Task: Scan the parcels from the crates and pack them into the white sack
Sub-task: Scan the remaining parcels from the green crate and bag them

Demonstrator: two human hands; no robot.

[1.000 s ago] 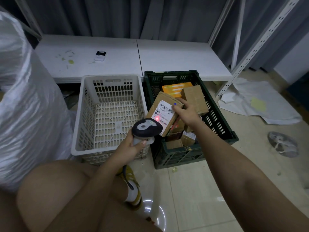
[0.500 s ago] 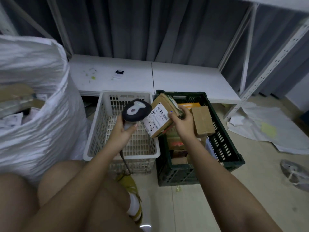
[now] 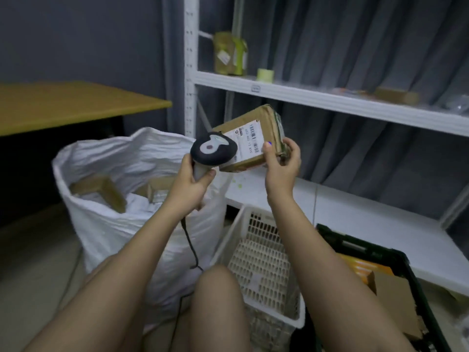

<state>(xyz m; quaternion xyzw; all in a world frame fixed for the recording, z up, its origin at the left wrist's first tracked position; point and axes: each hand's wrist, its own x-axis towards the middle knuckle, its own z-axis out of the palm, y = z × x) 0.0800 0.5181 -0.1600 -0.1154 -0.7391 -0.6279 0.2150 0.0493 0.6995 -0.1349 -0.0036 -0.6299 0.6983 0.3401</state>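
Note:
My right hand [image 3: 281, 166] grips a brown cardboard parcel [image 3: 256, 128] with a white barcode label, held up above the crates. My left hand [image 3: 193, 179] holds a dark corded barcode scanner [image 3: 213, 148] whose head sits against the parcel's left side. The open white sack [image 3: 121, 224] stands at lower left, with brown boxes and white packets inside. Below my right forearm is the white crate [image 3: 266, 280], with nothing seen in it. The dark green crate [image 3: 396, 257] at lower right holds an orange box and a brown box.
A white metal shelf [image 3: 330, 100] carries a yellow-green package, a tape roll and small boxes. A low white shelf board [image 3: 368, 217] lies behind the crates. A wooden table [image 3: 76, 105] stands at left. My bare knees fill the bottom of the view. Grey curtains hang behind.
I have lifted the parcel and the scanner up and left, away from the green crate toward the sack. My view has swung left and upward, so the sack's opening now shows.

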